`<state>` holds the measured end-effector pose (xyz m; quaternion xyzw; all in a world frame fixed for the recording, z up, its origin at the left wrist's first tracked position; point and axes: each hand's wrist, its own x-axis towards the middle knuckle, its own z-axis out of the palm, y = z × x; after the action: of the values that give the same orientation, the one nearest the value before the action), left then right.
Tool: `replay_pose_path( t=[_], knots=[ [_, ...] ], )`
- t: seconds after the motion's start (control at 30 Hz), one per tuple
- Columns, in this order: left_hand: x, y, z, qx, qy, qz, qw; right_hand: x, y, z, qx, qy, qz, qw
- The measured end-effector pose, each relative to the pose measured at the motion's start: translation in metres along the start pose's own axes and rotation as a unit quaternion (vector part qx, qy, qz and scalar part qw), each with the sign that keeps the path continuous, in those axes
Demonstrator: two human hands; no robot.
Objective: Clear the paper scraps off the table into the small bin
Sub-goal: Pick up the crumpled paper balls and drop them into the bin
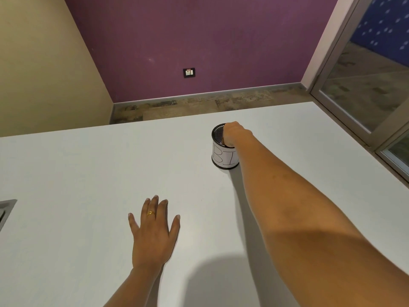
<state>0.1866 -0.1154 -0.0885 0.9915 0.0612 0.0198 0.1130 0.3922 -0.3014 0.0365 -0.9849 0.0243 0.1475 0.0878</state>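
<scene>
Your right hand [234,132] dips into the small, white-labelled black mesh bin [222,155], far right on the white tabletop [88,173], its fingers and the contents hidden, while your left hand [152,231] lies flat, fingers straight.

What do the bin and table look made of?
Bin: probably dark metal mesh; a fine woven grid shows on its inner wall, with solid dark rims. A white label, likely paper, with hand-drawn letters, wraps the outside. Table: matte white laminate or painted board, can't tell which; the top is smooth and even, with soft shadows and no glare.
</scene>
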Motion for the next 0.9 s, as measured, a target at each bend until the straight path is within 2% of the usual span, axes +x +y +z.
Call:
replay_pose_path(
  t=[0.63,0.9],
  knots=[
    [0.0,0.001,-0.002,0.001,0.005,-0.002,1.0,0.005,0.002,0.002,0.012,-0.009,0.001,1.0],
    [-0.003,0.0,-0.003,0.003,0.01,0.003,1.0,-0.005,0.004,-0.002,0.059,0.029,0.01,0.998]
  ],
)
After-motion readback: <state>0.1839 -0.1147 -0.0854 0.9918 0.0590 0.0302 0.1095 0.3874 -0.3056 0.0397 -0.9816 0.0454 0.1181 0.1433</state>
